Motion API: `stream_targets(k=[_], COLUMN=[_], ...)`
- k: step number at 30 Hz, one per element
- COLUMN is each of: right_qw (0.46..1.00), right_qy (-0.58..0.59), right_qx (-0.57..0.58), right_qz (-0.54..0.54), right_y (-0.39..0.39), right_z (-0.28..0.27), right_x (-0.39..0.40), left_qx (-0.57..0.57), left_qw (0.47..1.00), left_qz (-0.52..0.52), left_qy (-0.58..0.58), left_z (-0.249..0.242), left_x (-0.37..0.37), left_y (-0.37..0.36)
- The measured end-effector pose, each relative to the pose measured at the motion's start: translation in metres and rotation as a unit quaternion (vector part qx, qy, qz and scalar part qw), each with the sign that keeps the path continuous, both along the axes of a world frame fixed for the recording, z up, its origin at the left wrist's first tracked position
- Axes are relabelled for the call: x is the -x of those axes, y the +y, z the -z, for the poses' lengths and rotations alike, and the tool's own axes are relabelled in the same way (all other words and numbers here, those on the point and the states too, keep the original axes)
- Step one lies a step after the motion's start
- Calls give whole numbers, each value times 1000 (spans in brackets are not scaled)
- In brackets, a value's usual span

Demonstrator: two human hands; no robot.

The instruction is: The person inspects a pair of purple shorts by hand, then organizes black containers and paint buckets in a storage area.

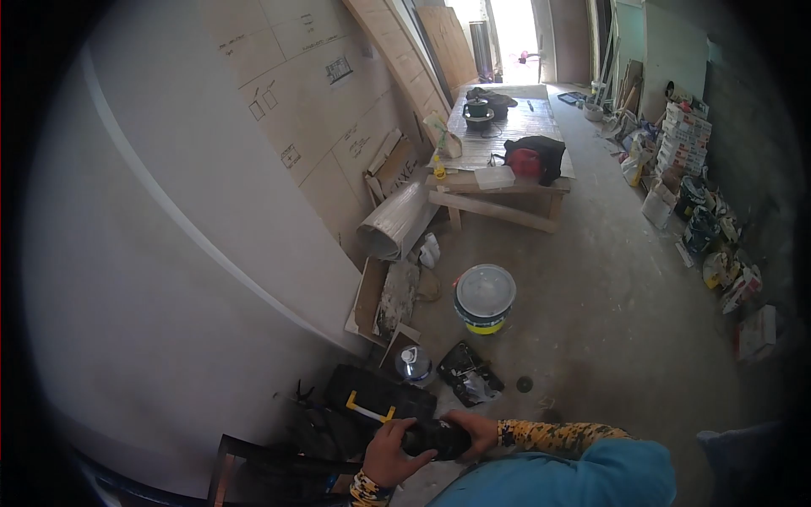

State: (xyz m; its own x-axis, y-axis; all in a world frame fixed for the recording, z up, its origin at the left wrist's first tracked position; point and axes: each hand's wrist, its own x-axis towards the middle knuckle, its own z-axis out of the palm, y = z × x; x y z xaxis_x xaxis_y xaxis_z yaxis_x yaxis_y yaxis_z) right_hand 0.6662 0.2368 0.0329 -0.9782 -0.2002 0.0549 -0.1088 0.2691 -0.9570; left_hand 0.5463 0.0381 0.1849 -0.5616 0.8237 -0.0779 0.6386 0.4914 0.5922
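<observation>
Both my hands gripped a dark tool [435,438] low by my chest: left hand [390,456] fingers wrapped over it, right hand [476,429] clamped on its end. On the floor, a lidded bucket [485,297], contents hidden; toolbox [372,399] closed nearby.

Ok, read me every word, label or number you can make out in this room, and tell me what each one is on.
No text is legible.
Large pale wall boards: pencil sketches and handwritten notes, too small to read.
Leaning cardboard piece: dark lettering, blurred.
Stacked white boxes by the right wall: printing too small.
White-lidded bucket: label unreadable.
Dark object in both hands: no visible markings.
</observation>
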Motion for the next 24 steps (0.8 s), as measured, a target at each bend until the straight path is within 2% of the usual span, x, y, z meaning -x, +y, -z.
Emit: stream_targets(k=[2,3,5,7,9,11,13,14,15,17,18,19,20,21,22,24], right_qw=[996,997,994,994,987,988,981,986,990,986,975,974,964,951,949,982], right_qy=[69,71,33,53,54,42,-9,16,7,39,-20,-19,-46,-69,-66,74], right_qx=[-1,-11,65,35,113,114,160,87,68,22,140,145,200,255,261,37], right_qz=[48,41,80,84,100,99,105,143,127,159,172,175,170,163,165,168], right_y=[29,45,76,115,155,197,240,259,285,322,326,339,355,364,375,392], right_z=[4,-1,-14,-8,-18,-17,-25,-43,-37,-13,-32,-18,8,7,6,-5], right_x=[-13,-20,-40,-57,-75,-93,-106,-120,-127,-146,-152,-160,-167,-169,-177,-192], left_qx=[-105,-115,-124,-157,-198,-214,-143,-154,-174,-57,-51,-47,-56,-66,-60,-185], left_qw=[984,984,970,961,956,963,976,982,980,991,992,991,987,983,982,930], left_qz=[140,134,194,193,203,163,55,71,54,118,118,122,148,174,177,315], left_qy=[24,27,-81,-120,-72,-34,-158,-79,-84,-10,-1,-1,-1,1,3,25], left_z=[0,-2,-4,-6,-12,-15,-16,-18,-19,-23,-23,-19,-12,-7,-3,-4], left_x=[1,-1,-8,-18,-30,-50,-77,-87,-95,-109,-116,-121,-126,-128,-131,-138], left_y=[31,49,86,127,170,220,269,296,321,360,377,392,406,419,430,446])
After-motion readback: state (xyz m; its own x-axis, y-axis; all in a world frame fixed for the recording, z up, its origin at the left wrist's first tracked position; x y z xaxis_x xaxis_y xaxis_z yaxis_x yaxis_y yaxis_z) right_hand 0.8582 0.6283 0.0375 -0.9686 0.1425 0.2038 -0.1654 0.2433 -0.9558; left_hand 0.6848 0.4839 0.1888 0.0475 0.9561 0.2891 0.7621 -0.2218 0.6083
